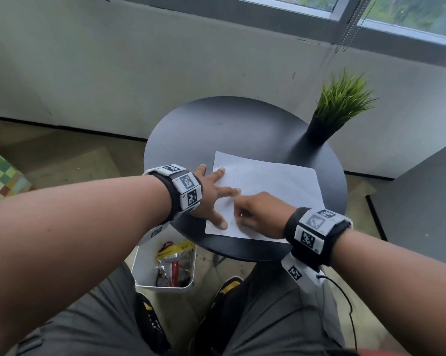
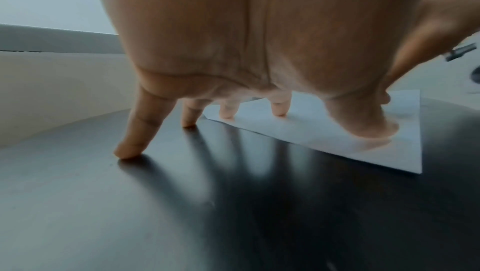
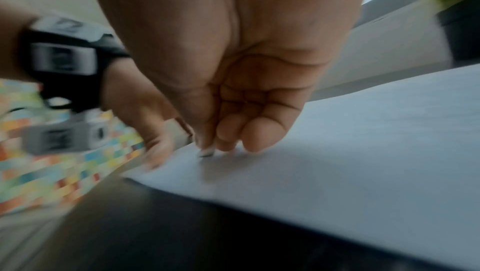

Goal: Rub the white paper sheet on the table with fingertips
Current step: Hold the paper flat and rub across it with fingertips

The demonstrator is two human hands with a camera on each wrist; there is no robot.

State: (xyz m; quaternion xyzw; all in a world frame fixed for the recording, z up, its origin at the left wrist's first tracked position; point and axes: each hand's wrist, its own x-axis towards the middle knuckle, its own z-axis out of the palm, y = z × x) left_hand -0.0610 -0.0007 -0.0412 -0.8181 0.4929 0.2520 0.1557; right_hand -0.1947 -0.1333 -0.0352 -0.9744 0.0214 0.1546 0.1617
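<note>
Head view first: the white paper sheet is seen lying flat on the round black surface, towards its near edge, with a potted grass plant standing well apart at the far right. The left hand is spread wide with straight fingers; from the left wrist view, the thumb and two fingertips are planted on the sheet's left margin while the other two fingertips rest on the bare surface just beside it. The right hand is curled, its bunched fingertips pressed onto the paper near the sheet's near-left corner; nothing is gripped by it, and the blur in the right wrist view suggests a stroke is under way. The sheet is judged to be very light, thin and floppy, and likely to skate on so glossy a top, so pinning is called for rather than any grasp. Pressure is best kept light and flat, since a hard push towards the anchored edge could buckle or crease it, and a nail could tear it. A white bin of oddments is seen on the floor below.
</note>
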